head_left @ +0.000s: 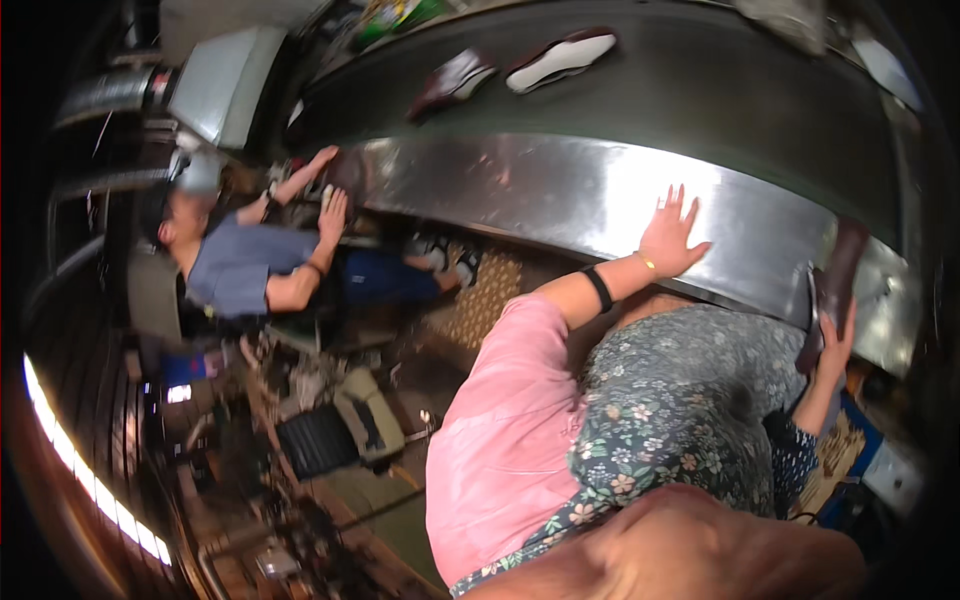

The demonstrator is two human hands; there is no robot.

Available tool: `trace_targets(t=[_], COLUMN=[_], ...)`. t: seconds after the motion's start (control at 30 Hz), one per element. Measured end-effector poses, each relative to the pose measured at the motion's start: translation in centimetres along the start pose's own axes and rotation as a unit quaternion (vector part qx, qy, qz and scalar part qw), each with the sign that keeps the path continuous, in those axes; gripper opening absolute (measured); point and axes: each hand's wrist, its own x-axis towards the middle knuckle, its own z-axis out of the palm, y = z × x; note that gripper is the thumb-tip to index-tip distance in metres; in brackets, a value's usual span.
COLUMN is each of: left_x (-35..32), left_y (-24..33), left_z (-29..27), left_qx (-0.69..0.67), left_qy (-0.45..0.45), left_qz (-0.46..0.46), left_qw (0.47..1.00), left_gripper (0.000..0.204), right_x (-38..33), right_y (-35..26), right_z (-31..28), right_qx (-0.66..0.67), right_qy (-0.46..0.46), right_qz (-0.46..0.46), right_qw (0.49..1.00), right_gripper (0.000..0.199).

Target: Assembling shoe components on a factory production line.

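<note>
I see left hand [674, 238] spread flat by metal counter's [500, 190] front edge, seemingly for support | right hand [832, 350] gripping maroon shoe [841, 262] at counter's right end, likely steadying it

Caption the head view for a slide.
Left hand spread over a shiny metal ledge; right hand holding a dark brown shoe; two more shoes beyond.
</note>
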Motion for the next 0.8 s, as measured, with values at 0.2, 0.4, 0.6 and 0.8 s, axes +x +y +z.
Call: trace_targets(t=[0.2,0.4,0.6,0.8], left_x=[-0.5,-1.0,-0.5,1.3], left_y=[0.4,-1.5,-3.8,-5.0], left_z=[1.9,0.3,1.4,1.9], left_qx=[-0.022,0.113,0.132,0.123], left_qy=[0.020,0.045,0.050,0.014], left_qz=[-0.033,0.015,0.041,0.017], left_qw=[0.999,0.992,0.989,0.992], left_gripper=[0.052,0.074,0.077,0.075], right_x=[-3.8,-13.7,-24.6,-31.6], right_y=[-2.9,-8.7,-9.3,-11.4], right_z=[-3.8,-14.8,-32.8,-45.7], right_qx=[0.424,0.365,-0.117,-0.487], right_qy=[0.007,0.168,0.462,0.621], right_qz=[0.118,0.020,-0.070,0.102], right_qw=[0.898,0.915,0.876,0.606], right_gripper=[0.060,0.064,0.070,0.067])
